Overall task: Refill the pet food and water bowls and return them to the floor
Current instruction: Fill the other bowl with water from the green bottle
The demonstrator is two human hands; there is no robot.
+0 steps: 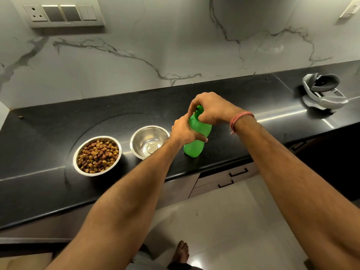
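A green plastic bottle (194, 147) stands upright on the black counter (48, 133). My left hand (185, 131) wraps around its body. My right hand (212, 110) is closed over the bottle's green cap (199, 109) at the top. Left of the bottle sits a steel bowl (149, 142) with a little water in the bottom. Further left is a second steel bowl (97, 155) filled with brown and yellow kibble. Both bowls rest on the counter near its front edge.
A grey and white headset-like device (323, 91) lies at the counter's far right. A marble wall with a switch panel (62, 13) rises behind. Below the counter are drawers with dark handles (231, 177), a pale tiled floor and my bare foot (182, 252).
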